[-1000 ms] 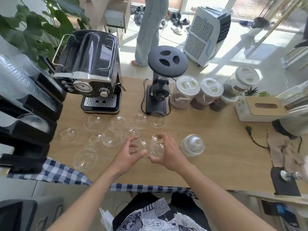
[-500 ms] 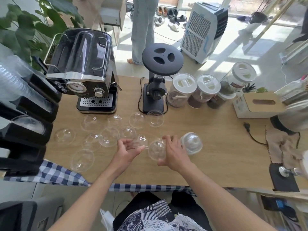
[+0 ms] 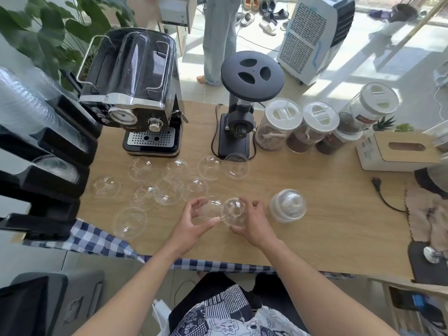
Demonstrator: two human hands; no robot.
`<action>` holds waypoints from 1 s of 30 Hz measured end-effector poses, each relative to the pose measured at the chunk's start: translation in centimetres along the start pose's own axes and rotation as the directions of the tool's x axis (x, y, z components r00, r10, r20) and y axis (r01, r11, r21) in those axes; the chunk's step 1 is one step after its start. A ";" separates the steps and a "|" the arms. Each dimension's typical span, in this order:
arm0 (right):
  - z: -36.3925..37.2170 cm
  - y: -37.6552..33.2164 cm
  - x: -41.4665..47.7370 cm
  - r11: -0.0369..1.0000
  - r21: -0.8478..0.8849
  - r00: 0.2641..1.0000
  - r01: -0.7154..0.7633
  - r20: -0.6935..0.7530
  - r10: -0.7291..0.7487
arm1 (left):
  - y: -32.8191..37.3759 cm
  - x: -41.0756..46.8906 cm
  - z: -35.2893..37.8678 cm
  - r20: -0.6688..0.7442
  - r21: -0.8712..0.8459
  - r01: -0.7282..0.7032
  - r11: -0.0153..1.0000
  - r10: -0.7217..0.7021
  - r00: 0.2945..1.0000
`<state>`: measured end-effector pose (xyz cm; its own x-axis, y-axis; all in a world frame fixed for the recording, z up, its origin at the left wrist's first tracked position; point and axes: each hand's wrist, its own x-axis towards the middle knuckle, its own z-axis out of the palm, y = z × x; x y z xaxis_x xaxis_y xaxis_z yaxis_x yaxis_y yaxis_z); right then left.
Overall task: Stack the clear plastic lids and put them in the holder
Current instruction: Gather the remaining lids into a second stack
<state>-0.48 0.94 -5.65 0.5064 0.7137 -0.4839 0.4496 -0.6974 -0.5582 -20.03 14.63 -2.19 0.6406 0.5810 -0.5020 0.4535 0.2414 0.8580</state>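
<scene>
Several clear dome lids [image 3: 169, 191] lie scattered on the wooden table [image 3: 327, 214], in front of the espresso machine and the grinder. My left hand [image 3: 191, 223] holds one clear lid [image 3: 210, 209] by its rim. My right hand [image 3: 252, 225] grips a second clear lid [image 3: 234, 212], tipped on its side with its dome facing me. The two held lids touch just above the table near its front edge. A small stack of lids [image 3: 288, 205] stands to the right of my hands. The black holder [image 3: 46, 180] stands at the left, with lids in its slots.
An espresso machine [image 3: 135, 93] and a black grinder [image 3: 242, 110] stand at the back of the table. Jars with white caps [image 3: 300, 124] and a tissue box [image 3: 397, 151] are at the back right. A checked cloth [image 3: 94, 236] hangs at the front edge. A person stands beyond the table.
My left hand has picked a lid up off the table and brought it against the lid in my right hand, which has turned on its side.
</scene>
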 end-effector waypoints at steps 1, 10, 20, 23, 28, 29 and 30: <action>0.0 -0.1 0.0 1.000 0.025 1.000 0.001 0.016 -0.002 | -0.2 -0.1 0.1 -0.004 0.008 -0.003 1.000 0.003 1.000; 0.9 -1.2 -0.3 0.996 0.094 0.999 0.003 0.049 -0.008 | -1.3 0.5 0.4 0.027 0.170 -0.060 0.984 0.056 0.998; 1.5 -0.9 0.6 0.997 0.075 0.995 -0.013 0.101 0.006 | -2.9 2.7 0.5 -0.002 0.409 -0.084 0.909 0.093 0.996; 0.9 -1.1 0.7 0.999 0.045 0.994 -0.006 0.106 0.001 | -3.1 3.0 0.3 0.009 0.445 -0.089 0.891 0.095 0.995; -0.5 -1.8 2.0 0.999 0.038 0.999 0.000 0.042 -0.002 | -3.4 2.7 -0.7 0.014 0.441 -0.096 0.892 0.100 0.995; -0.7 -2.0 2.4 0.999 0.032 1.000 0.003 0.029 -0.004 | -3.5 2.5 -0.9 0.011 0.442 -0.093 0.892 0.099 0.995; -1.0 -2.2 2.8 1.000 0.028 1.000 0.004 0.020 -0.004 | -3.6 2.4 -1.0 0.007 0.445 -0.089 0.891 0.096 0.995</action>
<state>0.69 4.45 -5.13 0.4899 0.7179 -0.4946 0.4308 -0.6926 -0.5786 -20.75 15.96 -6.34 0.6855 0.5958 -0.4185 0.6228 -0.1820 0.7609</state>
